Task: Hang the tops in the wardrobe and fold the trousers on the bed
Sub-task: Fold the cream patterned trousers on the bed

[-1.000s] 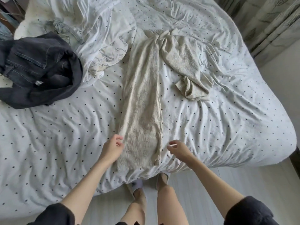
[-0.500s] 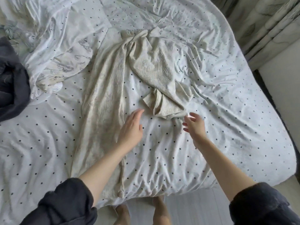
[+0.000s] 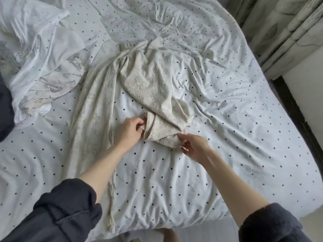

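Fingers [image 3: 139,123] of the left hand [image 3: 130,131] pinch the bunched hem of one trouser leg, while the right hand [image 3: 193,147] reaches the same hem with fingers loosely curled, whether gripping cloth cannot be told. Cream trousers [image 3: 97,109] lie on the dotted bed [image 3: 244,137], one leg straight toward the bed's foot, the other crumpled. Folding appears barely begun: the crumpled leg needs straightening first, and a white top [image 3: 52,67] lies unhung.
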The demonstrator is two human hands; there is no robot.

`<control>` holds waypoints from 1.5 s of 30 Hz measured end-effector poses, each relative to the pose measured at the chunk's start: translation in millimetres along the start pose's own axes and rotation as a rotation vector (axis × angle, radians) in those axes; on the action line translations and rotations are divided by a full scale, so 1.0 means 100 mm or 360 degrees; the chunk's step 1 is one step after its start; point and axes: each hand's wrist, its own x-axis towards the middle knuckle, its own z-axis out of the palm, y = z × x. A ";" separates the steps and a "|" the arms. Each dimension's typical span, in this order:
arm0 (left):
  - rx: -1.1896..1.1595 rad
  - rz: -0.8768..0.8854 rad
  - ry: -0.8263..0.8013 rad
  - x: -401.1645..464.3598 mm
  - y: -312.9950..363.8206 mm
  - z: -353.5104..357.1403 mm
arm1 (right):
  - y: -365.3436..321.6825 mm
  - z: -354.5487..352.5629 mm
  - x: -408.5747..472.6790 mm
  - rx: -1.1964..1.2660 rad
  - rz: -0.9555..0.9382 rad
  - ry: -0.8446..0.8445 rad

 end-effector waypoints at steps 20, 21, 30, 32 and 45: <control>-0.0211 -0.0137 -0.0658 -2.38 -0.48 0.02 | 1.79 -0.32 -1.11 -0.0388 -0.0211 0.0456; -0.0206 -0.0159 -0.0665 -2.47 -0.49 0.03 | 1.86 -0.34 -1.17 -0.0410 -0.0223 0.0458; -0.1062 -0.0862 -0.0286 -2.73 -0.46 0.14 | 2.14 -0.51 -1.63 -0.0282 -0.0266 0.0323; -0.1424 -0.1191 -0.0255 -2.68 -0.43 0.24 | 2.09 -0.51 -1.69 -0.0240 -0.0273 0.0274; -0.1894 -0.1105 -0.0512 -2.31 0.09 0.74 | 1.89 -0.72 -1.92 0.0098 -0.0317 -0.0100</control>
